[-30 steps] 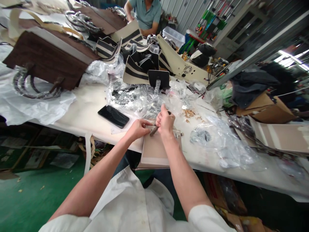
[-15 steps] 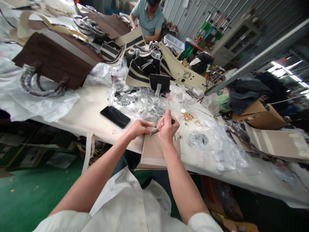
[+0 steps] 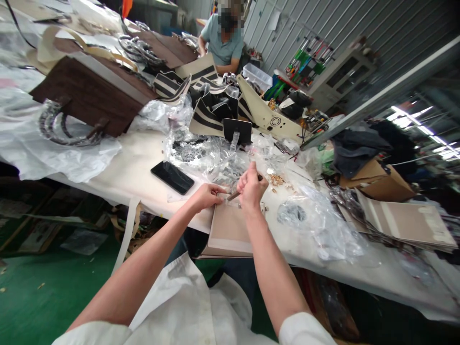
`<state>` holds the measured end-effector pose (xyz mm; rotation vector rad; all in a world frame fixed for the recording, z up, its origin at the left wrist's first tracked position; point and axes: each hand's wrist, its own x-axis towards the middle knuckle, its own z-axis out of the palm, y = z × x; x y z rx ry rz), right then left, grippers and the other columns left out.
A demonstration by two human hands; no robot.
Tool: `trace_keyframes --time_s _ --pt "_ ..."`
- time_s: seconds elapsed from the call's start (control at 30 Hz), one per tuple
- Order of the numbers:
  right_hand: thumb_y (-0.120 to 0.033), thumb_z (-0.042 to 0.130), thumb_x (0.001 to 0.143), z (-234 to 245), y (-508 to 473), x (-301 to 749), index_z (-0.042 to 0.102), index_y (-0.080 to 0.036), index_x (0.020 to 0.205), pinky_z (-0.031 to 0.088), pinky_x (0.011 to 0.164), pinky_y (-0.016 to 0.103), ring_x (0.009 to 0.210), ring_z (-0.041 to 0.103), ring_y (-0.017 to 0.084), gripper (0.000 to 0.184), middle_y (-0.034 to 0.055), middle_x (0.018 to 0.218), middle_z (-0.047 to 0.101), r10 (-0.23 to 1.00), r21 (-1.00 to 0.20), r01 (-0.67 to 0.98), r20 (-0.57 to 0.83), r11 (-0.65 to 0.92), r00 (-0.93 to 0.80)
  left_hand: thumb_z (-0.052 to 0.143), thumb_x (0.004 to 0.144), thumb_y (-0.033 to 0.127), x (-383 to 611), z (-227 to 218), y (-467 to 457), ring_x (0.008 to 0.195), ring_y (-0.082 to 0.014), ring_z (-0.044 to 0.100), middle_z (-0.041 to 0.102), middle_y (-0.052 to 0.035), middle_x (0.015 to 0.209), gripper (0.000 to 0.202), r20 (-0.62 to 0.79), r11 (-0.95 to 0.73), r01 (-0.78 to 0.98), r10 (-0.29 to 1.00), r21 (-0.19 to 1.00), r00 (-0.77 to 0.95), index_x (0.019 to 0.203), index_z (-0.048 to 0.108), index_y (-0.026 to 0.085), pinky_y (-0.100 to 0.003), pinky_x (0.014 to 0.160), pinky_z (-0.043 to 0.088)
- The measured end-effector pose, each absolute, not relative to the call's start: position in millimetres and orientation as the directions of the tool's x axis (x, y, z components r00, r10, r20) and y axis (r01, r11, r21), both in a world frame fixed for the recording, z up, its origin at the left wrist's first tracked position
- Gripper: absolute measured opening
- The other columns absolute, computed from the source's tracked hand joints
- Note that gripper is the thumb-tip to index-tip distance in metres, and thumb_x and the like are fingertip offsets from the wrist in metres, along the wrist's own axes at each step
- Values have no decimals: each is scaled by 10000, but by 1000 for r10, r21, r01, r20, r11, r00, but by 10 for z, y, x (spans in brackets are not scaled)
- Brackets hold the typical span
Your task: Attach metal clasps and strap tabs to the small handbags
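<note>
A beige bag panel [image 3: 228, 230] lies at the front edge of the table, below my hands. My right hand [image 3: 252, 188] is closed in a fist, thumb up, around a slim hand tool [image 3: 233, 196]. The tool's narrow end points left and down toward the panel's far left corner; its kind is unclear. At that corner my left hand [image 3: 207, 197] pinches with thumb and fingertips. What sits between those fingers is too small to make out. Small metal fittings [image 3: 265, 207] show on the panel's far edge, partly behind my right wrist.
A black phone [image 3: 172, 177] lies left of my hands. Beyond are plastic bags of metal pieces [image 3: 189, 151], a small dark stand [image 3: 237, 131] and striped bag parts [image 3: 206, 118]. Gold fittings [image 3: 276, 180] lie to the right. A brown bag [image 3: 93, 96] stands left; a person [image 3: 223, 45] sits opposite.
The tool's narrow end has drawn slightly away from my left fingertips and more of it shows. My left hand stays at the panel's corner. The camera view has shifted slightly.
</note>
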<state>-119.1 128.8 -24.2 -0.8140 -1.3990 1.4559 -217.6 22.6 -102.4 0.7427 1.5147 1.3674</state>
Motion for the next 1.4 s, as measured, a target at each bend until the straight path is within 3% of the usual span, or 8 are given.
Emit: trace_keyframes --time_s 0.17,0.4,0.57,0.73,0.9,1.0,1.17,1.4 --pt "-810 829 864 -287 1509 -1313 308 -273 626 193 347 253 401 270 77 785 -88 508 318 931 -988 -153 44 -13 -362 872 671 174 -2168 -1024 219 632 -137 469 576 50 610 509 -244 203 -144 882 969 -403 1175 899 111 -271 604 288" --pt "-801 839 868 -372 1468 -1385 332 -272 610 175 353 250 396 261 71 777 -93 504 304 919 -994 -108 10 -35 -395 888 664 174 -2167 -1076 236 592 -119 396 513 67 560 491 -271 204 -199 869 959 -415 1150 905 110 -278 577 232" --pt "-795 691 1000 -481 1181 -1248 403 -273 636 272 387 271 413 376 104 698 -66 523 378 923 -983 -30 180 181 -341 896 660 211 -2178 -1144 244 589 -119 385 489 68 562 458 -250 179 -208 883 962 -397 1109 910 123 -280 577 224" --pt "-752 623 1070 -542 902 -1010 485 -261 626 427 515 288 540 545 152 676 -17 565 501 825 -869 78 431 488 -365 884 666 225 -2183 -1142 227 612 -117 401 510 65 610 558 -194 127 -191 900 973 -390 1212 895 109 -275 588 245" --pt "-726 685 1057 -418 1036 -1005 453 -257 620 309 427 281 431 387 111 682 -57 530 401 891 -941 -186 331 284 -312 893 709 252 -2144 -1085 181 607 -123 390 498 63 572 556 -201 150 -151 885 977 -419 1244 895 101 -287 602 253" --pt "-713 723 1046 -387 1100 -1039 468 -249 618 285 411 271 422 371 101 681 -63 532 390 895 -933 -259 325 250 -305 913 710 269 -2141 -1068 165 609 -124 390 512 58 569 560 -200 149 -151 884 977 -422 1243 895 98 -291 600 242" --pt "-730 686 1062 -452 1031 -1084 455 -252 601 329 427 279 427 393 107 703 -56 523 401 886 -950 -176 305 258 -349 962 689 365 -2179 -1136 168 597 -123 360 514 57 569 626 -192 131 -184 910 974 -368 1251 890 98 -296 590 219" --pt "-719 580 1120 -560 941 -1055 513 -253 618 427 555 294 536 500 144 688 -14 563 504 860 -908 44 377 416 -345 947 661 392 -2217 -1241 221 611 -117 380 506 55 628 600 -165 107 -170 912 980 -375 1185 900 104 -283 589 227"
